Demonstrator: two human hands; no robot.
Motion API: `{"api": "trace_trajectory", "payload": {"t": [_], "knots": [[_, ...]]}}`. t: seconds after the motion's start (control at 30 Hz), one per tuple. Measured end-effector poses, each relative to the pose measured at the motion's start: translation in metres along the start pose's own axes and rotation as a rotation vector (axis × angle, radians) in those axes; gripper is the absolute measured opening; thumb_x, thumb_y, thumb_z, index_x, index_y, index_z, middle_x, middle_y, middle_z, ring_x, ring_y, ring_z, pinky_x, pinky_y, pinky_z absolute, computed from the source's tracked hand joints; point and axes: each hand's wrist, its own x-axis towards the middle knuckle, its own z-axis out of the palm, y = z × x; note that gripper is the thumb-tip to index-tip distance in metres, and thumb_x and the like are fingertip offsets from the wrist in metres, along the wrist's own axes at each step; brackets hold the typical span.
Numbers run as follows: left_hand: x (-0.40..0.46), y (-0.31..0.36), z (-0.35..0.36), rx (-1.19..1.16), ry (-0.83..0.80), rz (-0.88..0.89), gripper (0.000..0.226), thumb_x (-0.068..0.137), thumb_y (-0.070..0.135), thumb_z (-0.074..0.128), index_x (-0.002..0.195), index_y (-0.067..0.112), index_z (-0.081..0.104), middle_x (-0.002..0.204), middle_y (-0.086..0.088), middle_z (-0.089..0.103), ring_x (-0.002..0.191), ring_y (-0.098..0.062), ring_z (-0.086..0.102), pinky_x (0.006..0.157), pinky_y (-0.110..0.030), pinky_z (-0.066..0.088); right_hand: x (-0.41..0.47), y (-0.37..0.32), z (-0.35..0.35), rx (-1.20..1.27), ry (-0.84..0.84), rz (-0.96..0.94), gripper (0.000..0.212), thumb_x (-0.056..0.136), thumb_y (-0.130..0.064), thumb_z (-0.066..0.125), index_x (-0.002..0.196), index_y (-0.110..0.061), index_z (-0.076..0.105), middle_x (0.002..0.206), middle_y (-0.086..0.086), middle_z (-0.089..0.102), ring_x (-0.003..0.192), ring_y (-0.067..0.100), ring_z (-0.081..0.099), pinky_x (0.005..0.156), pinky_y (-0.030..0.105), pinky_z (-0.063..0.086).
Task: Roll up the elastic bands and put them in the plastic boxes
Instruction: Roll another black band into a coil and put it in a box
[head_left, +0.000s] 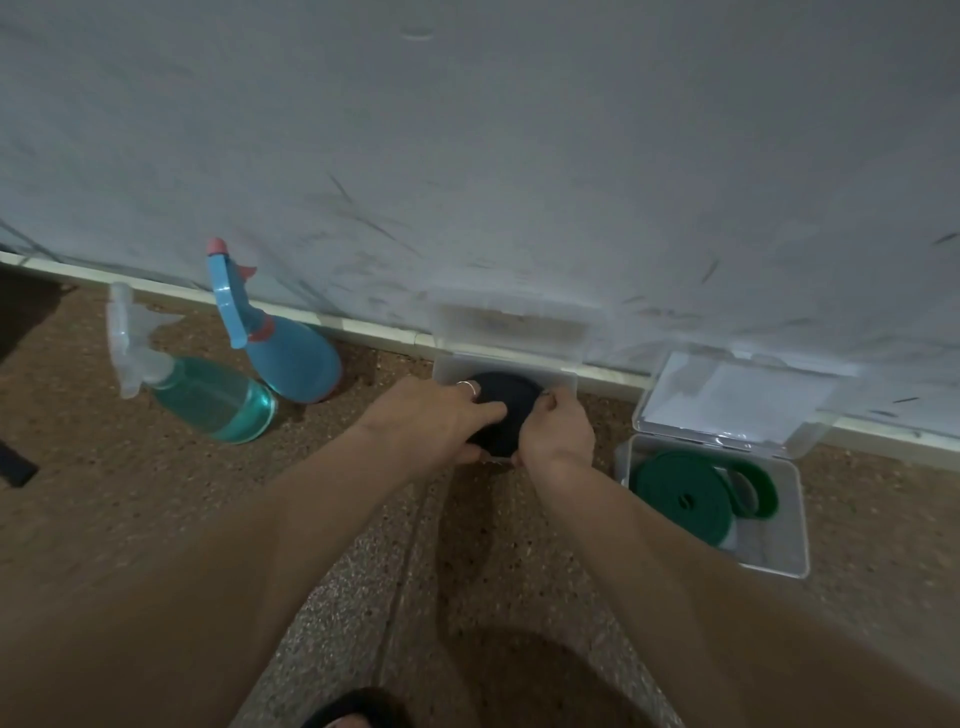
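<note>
Both hands are on the black band roll (501, 410), easing it into the clear box (563, 378) that sits on the floor against the wall. Left hand (441, 415) lies over the roll's left side w/ fingers spread across the top, prob. to keep the coil from springing open; it wears a ring. Right hand (558, 431) is curled round the roll's right edge, thumb and fingers clamped on it, so the coil stays tight while it goes down. Roll looks part-way in, tilted toward the person; can't tell if the bottom already touches the box floor, since the hands cover that.

The box's lid (511, 319) stands open, leaning back on the wall, which keeps the opening free for two hands.

Right of this box is a second clear box (795, 519), lid also open and propped on the wall, w/ a green band roll (680, 493) lying flat inside, so that one seems done.

Left of the black-roll box: a blue spray bottle (291, 353), and further left a clear one w/ green liquid (208, 400), both lying on the floor, away from the work.

Next, I'd guess: press flat, let go, shut lid.
</note>
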Motion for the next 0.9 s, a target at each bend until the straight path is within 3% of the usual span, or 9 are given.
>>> {"api": "trace_trajectory", "payload": {"t": [0.13, 0.2, 0.27, 0.4, 0.47, 0.53, 0.6, 0.8, 0.9], "knots": [[-0.002, -0.008, -0.002, -0.022, -0.046, 0.082, 0.044, 0.101, 0.050, 0.046, 0.137, 0.025, 0.035, 0.127, -0.003, 0.052, 0.096, -0.027, 0.064, 0.066, -0.036, 0.043, -0.001, -0.003, -0.003, -0.006, -0.005, 0.038, 0.024, 0.109, -0.026, 0.033, 0.114, -0.015, 0.054, 0.113, 0.018, 0.065, 0.103, 0.039, 0.067, 0.088, 0.046, 0.057], [-0.006, -0.008, -0.002, -0.041, -0.056, 0.094, 0.040, 0.104, 0.046, 0.041, 0.135, 0.022, 0.036, 0.127, -0.004, 0.051, 0.094, -0.028, 0.064, 0.066, -0.038, 0.046, 0.000, -0.003, -0.004, -0.010, -0.006, 0.053, 0.028, 0.110, -0.023, 0.032, 0.123, -0.011, 0.054, 0.113, 0.016, 0.063, 0.109, 0.036, 0.063, 0.080, 0.035, 0.046], [-0.005, -0.004, -0.002, 0.000, -0.061, 0.094, 0.037, 0.106, 0.042, 0.037, 0.135, 0.019, 0.035, 0.128, -0.006, 0.051, 0.092, -0.030, 0.065, 0.063, -0.038, 0.045, 0.000, -0.003, -0.003, -0.011, -0.005, 0.059, 0.028, 0.111, -0.023, 0.032, 0.125, -0.012, 0.054, 0.108, 0.013, 0.059, 0.110, 0.034, 0.062, 0.078, 0.033, 0.041], [-0.003, 0.004, -0.001, 0.159, -0.015, 0.133, 0.032, 0.108, 0.031, 0.035, 0.136, 0.015, 0.033, 0.119, -0.008, 0.057, 0.083, -0.030, 0.068, 0.055, -0.038, 0.040, 0.002, -0.002, 0.000, 0.024, -0.026, 0.051, 0.020, 0.111, -0.027, 0.032, 0.111, -0.020, 0.051, 0.114, 0.016, 0.065, 0.099, 0.039, 0.069, 0.084, 0.047, 0.060], [-0.003, 0.006, -0.003, 0.233, -0.052, 0.151, 0.035, 0.107, 0.020, 0.037, 0.140, 0.012, 0.031, 0.120, -0.010, 0.057, 0.084, -0.031, 0.068, 0.055, -0.038, 0.038, 0.003, -0.003, -0.002, 0.021, -0.051, 0.056, 0.016, 0.111, -0.026, 0.032, 0.108, -0.021, 0.047, 0.108, 0.015, 0.063, 0.087, 0.035, 0.072, 0.066, 0.040, 0.062], [-0.004, 0.008, -0.007, 0.280, -0.109, 0.171, 0.040, 0.105, 0.012, 0.040, 0.143, 0.009, 0.030, 0.122, -0.013, 0.057, 0.089, -0.033, 0.068, 0.059, -0.038, 0.039, 0.004, -0.001, -0.005, 0.031, -0.059, 0.054, 0.017, 0.112, -0.026, 0.031, 0.109, -0.020, 0.047, 0.104, 0.012, 0.059, 0.071, 0.028, 0.070, 0.048, 0.028, 0.052], [-0.004, 0.010, -0.010, 0.301, -0.119, 0.184, 0.039, 0.104, 0.010, 0.041, 0.141, 0.009, 0.032, 0.119, -0.013, 0.058, 0.091, -0.033, 0.068, 0.061, -0.038, 0.042, 0.005, 0.000, -0.006, 0.028, -0.058, 0.045, 0.019, 0.112, -0.027, 0.031, 0.109, -0.019, 0.048, 0.106, 0.014, 0.062, 0.066, 0.025, 0.067, 0.041, 0.023, 0.046], [0.001, 0.011, -0.011, 0.290, -0.148, 0.159, 0.041, 0.105, 0.012, 0.044, 0.144, 0.016, 0.033, 0.119, -0.011, 0.064, 0.097, -0.032, 0.069, 0.066, -0.038, 0.045, 0.004, -0.002, -0.007, -0.009, -0.117, 0.056, 0.030, 0.111, -0.028, 0.034, 0.131, -0.014, 0.053, 0.117, 0.021, 0.065, 0.069, 0.024, 0.065, 0.034, 0.020, 0.043], [0.005, 0.007, -0.017, 0.268, -0.194, 0.151, 0.042, 0.106, 0.016, 0.042, 0.147, 0.022, 0.035, 0.122, -0.011, 0.064, 0.101, -0.033, 0.068, 0.070, -0.039, 0.046, 0.006, -0.008, -0.009, -0.186, -0.199, 0.052, 0.034, 0.108, -0.023, 0.040, 0.140, -0.012, 0.048, 0.120, 0.023, 0.067, 0.078, 0.027, 0.069, 0.052, 0.028, 0.052]]}}
